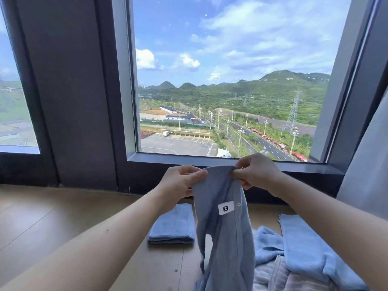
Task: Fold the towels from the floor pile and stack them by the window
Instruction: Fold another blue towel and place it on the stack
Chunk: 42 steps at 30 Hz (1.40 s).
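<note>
Head view has my left hand (182,181) and right hand (255,173) each pinching the top edge of a long grey-blue cotton towel (224,232), close together, just below the grey window sill (210,159). The towel hangs bunched, its white label (225,208) facing me. I judge I'm finding its corners to start the fold; next my hands must slide apart along that edge. One folded blue towel (173,225) lies on the wooden floor (52,223) near the window, and the loose pile of light blue and striped towels (304,255) waits on my right.
</note>
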Each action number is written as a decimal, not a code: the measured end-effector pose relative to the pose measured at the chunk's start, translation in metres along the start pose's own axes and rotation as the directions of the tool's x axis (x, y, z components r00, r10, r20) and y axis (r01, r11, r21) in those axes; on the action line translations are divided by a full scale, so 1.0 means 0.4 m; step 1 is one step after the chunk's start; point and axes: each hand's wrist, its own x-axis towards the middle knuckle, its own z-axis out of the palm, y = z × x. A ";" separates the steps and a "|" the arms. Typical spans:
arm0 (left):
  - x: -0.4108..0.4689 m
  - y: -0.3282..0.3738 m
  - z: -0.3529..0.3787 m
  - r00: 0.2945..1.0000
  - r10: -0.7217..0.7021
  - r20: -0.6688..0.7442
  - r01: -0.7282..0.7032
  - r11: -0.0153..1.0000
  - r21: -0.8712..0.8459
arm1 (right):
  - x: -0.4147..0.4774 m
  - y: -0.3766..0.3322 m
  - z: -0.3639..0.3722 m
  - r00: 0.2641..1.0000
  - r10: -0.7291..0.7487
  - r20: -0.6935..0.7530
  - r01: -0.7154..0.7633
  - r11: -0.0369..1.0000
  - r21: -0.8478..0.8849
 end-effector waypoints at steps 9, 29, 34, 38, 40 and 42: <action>0.025 0.071 -0.032 0.999 0.016 -0.032 -0.013 0.994 0.108 | 0.007 -0.034 -0.015 0.973 -0.066 0.222 0.012 0.972 0.235; -0.007 0.033 0.032 0.994 0.052 -0.100 -0.052 0.999 0.007 | -0.027 -0.027 0.038 0.940 -0.338 0.043 0.335 0.940 0.061; -0.016 0.038 0.041 0.993 0.041 -0.109 -0.053 0.992 -0.112 | -0.031 -0.030 0.037 0.939 -0.340 0.049 0.338 0.940 0.053; -0.015 0.039 0.050 0.987 0.019 -0.157 -0.045 0.985 -0.168 | -0.034 -0.028 0.037 0.941 -0.338 0.030 0.337 0.941 0.025; -0.013 0.038 0.056 0.986 0.014 -0.166 -0.048 0.979 -0.201 | -0.034 -0.030 0.038 0.942 -0.336 0.014 0.335 0.942 0.015; -0.014 0.039 0.058 0.989 0.018 -0.146 -0.054 0.968 -0.245 | -0.032 -0.031 0.040 0.941 -0.338 0.001 0.338 0.941 0.003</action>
